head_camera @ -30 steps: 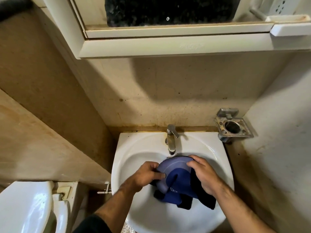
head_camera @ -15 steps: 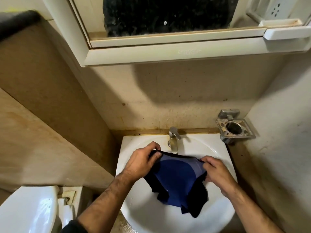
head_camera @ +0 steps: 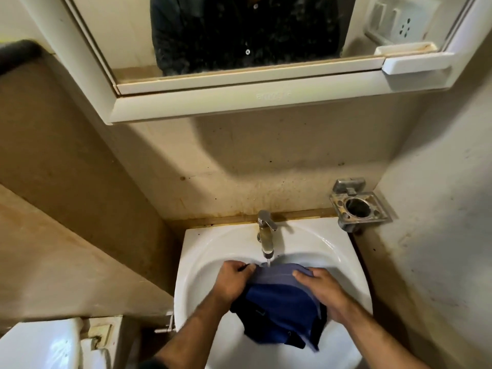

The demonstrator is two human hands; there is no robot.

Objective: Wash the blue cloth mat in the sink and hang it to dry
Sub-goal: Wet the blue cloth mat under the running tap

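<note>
Mat (head_camera: 279, 307), lower centre, in sink (head_camera: 332, 251) under running tap (head_camera: 266, 235): left hand (head_camera: 231, 282) and right hand (head_camera: 322, 290) each curled, gripping its top edge; best to shift wet fabric through the stream evenly, held low against splashing.

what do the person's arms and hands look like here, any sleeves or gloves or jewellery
Both hands, the left hand and the right hand, are bare: no gloves, and no rings or watch that show. Both forearms are uncovered and hairy. A dark sleeve edge shows at the bottom of the frame on the left arm, pushed up near the elbow. The right arm leaves the frame with no sleeve in sight.
</note>
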